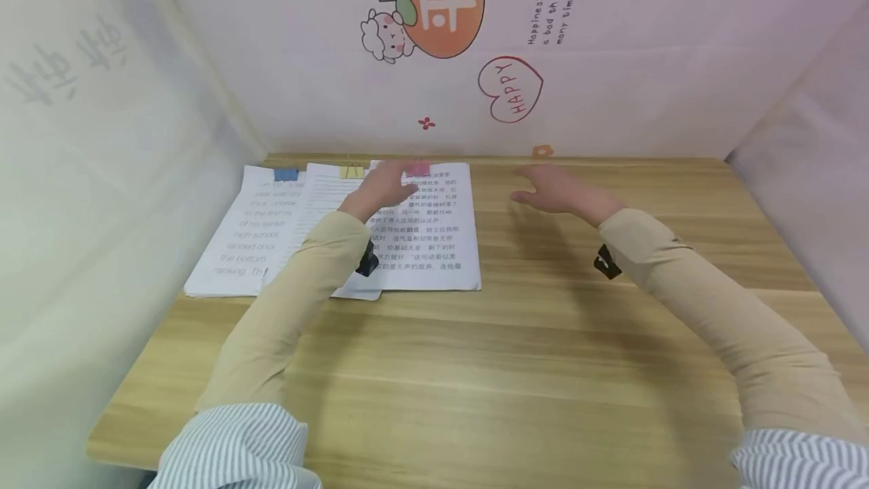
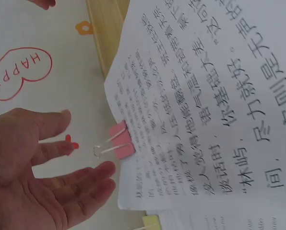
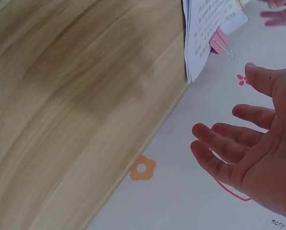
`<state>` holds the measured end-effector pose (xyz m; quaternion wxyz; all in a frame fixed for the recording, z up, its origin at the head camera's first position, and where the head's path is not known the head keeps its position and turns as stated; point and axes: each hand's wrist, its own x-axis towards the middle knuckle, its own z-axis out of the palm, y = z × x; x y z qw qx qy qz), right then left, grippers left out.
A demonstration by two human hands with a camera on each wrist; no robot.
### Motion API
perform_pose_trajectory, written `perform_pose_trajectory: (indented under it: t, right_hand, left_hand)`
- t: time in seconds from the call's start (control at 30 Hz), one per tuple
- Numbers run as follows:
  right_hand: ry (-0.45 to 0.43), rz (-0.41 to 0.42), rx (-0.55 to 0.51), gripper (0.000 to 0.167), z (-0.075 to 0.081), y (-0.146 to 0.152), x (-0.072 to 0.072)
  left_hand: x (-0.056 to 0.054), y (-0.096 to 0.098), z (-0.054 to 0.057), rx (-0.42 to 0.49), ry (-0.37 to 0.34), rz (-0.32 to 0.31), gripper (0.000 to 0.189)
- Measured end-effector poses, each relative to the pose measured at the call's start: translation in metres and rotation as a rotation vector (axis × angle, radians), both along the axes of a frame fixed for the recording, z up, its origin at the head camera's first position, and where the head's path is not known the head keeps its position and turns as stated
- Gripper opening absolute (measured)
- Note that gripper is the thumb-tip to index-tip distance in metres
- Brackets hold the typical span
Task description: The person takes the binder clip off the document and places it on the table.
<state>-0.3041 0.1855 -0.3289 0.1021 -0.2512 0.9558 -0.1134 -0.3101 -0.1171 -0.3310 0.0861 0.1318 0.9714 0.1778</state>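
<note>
Three clipped stacks of printed paper lie side by side at the back left of the table. The right-hand stack (image 1: 428, 247) has Chinese print and a pink binder clip (image 2: 121, 140) on its far edge. Beside it, the middle stack (image 1: 319, 195) carries a yellow binder clip (image 1: 351, 172); the left stack (image 1: 237, 232) carries a blue one (image 1: 286, 174). My left hand (image 1: 383, 186) hovers near the pink clip, fingers loosely bent and holding nothing. Over bare wood right of the papers is my right hand (image 1: 553, 189), its fingers relaxed and nothing in them.
A wooden table (image 1: 434, 368) spans the view. White cloth with printed drawings (image 1: 611, 81) rises behind its back edge, and more white cloth (image 1: 88, 172) hangs at the left side. Dark wrist devices (image 1: 606, 262) sit under both forearms.
</note>
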Motion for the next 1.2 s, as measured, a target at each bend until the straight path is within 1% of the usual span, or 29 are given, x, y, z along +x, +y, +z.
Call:
perform_pose_trajectory:
  t: [0.03, 0.13, 0.23, 0.3, 0.37, 0.43, 0.53, 0.57, 0.67, 0.77, 0.9, 1.0, 1.13, 1.2]
  right_hand:
    - [0.012, 0.004, 0.003, 0.059, -0.001, -0.001, -0.001]
    - [0.012, 0.0, 0.001, 0.056, -0.005, -0.005, -0.002]
    - [-0.023, -0.011, 0.006, 0.055, -0.009, -0.009, -0.002]
    - [-0.053, -0.014, 0.012, 0.055, -0.011, -0.014, -0.001]
    - [-0.075, -0.017, 0.025, 0.054, -0.014, -0.021, 0.0]
    - [-0.102, -0.029, 0.022, 0.052, -0.018, -0.029, 0.0]
    - [-0.118, -0.043, 0.007, 0.049, -0.029, -0.041, -0.002]
    - [-0.13, -0.047, -0.017, 0.048, -0.033, -0.044, -0.003]
    - [-0.13, -0.04, -0.083, 0.043, -0.045, -0.055, -0.007]
    - [-0.14, -0.063, -0.144, 0.039, -0.053, -0.064, -0.008]
    - [-0.169, -0.166, -0.189, 0.039, -0.057, -0.073, -0.009]
    - [-0.215, -0.25, -0.239, 0.04, -0.057, -0.078, -0.01]
    - [-0.272, -0.322, -0.296, 0.04, -0.058, -0.085, -0.013]
    - [-0.292, -0.347, -0.32, 0.039, -0.06, -0.088, -0.015]
  left_hand:
    - [0.0, -0.005, -0.002, -0.007, -0.002, 0.046, 0.053]
    - [0.002, -0.022, -0.011, -0.042, -0.034, 0.202, 0.046]
    - [0.003, -0.035, -0.021, -0.045, -0.072, 0.35, 0.037]
    - [0.001, -0.043, -0.03, -0.027, -0.101, 0.428, 0.031]
    - [0.0, -0.05, -0.038, 0.002, -0.125, 0.48, 0.028]
    - [-0.002, -0.057, -0.046, 0.041, -0.14, 0.513, 0.028]
    - [-0.003, -0.064, -0.053, 0.089, -0.137, 0.524, 0.033]
    - [-0.003, -0.066, -0.053, 0.104, -0.128, 0.522, 0.035]
    - [-0.004, -0.067, -0.054, 0.152, -0.115, 0.507, 0.04]
    - [-0.006, -0.066, -0.054, 0.209, -0.139, 0.509, 0.041]
    - [-0.013, -0.064, -0.057, 0.298, -0.196, 0.555, 0.039]
    - [-0.019, -0.066, -0.062, 0.35, -0.212, 0.608, 0.035]
    - [-0.026, -0.071, -0.068, 0.376, -0.22, 0.659, 0.029]
    - [-0.027, -0.072, -0.07, 0.409, -0.241, 0.681, 0.027]
